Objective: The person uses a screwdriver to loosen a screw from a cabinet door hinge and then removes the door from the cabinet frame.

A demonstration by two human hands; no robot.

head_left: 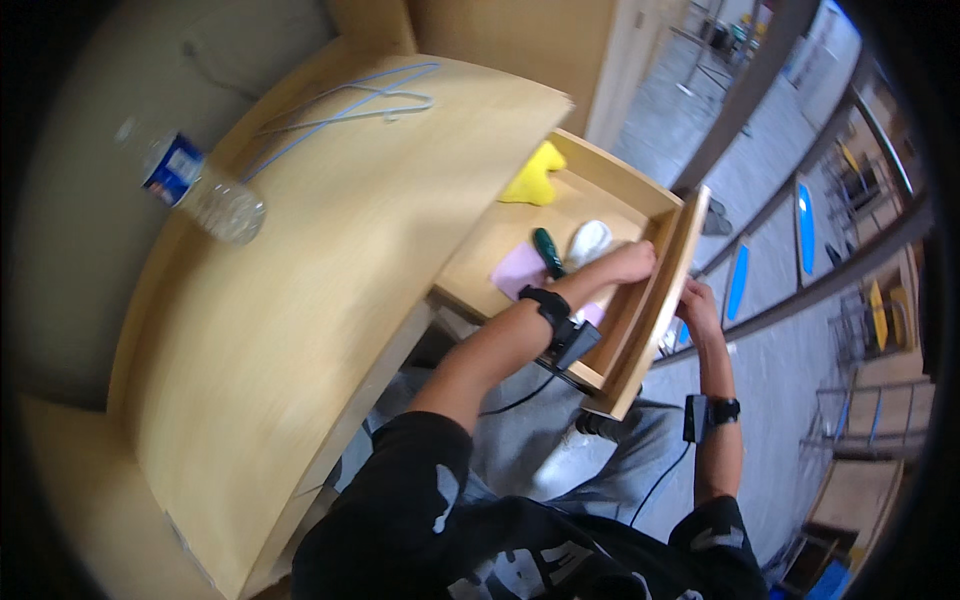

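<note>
A light wooden drawer (604, 398) is pulled out from the desk in front of me. My left hand (633, 262) reaches inside it, fingers closed against the inner side of the front panel (660, 305). Whatever they grip is hidden. Outside that same panel, my right hand (701, 308) has its fingers bent together near the wood, and their tips do not show clearly. In the drawer lie a soft yellow thing (537, 177), a dark green elongated object (548, 252), a white rounded object (590, 242) and a flat pink piece (518, 268), partly behind my left forearm.
On the desktop (310, 300), a clear plastic bottle (225, 205) with a blue label lies at the far left. Blue and white clothes hangers (350, 112) rest near the back. Metal posts and rails (790, 285) stand on the right, above a grey floor (770, 380).
</note>
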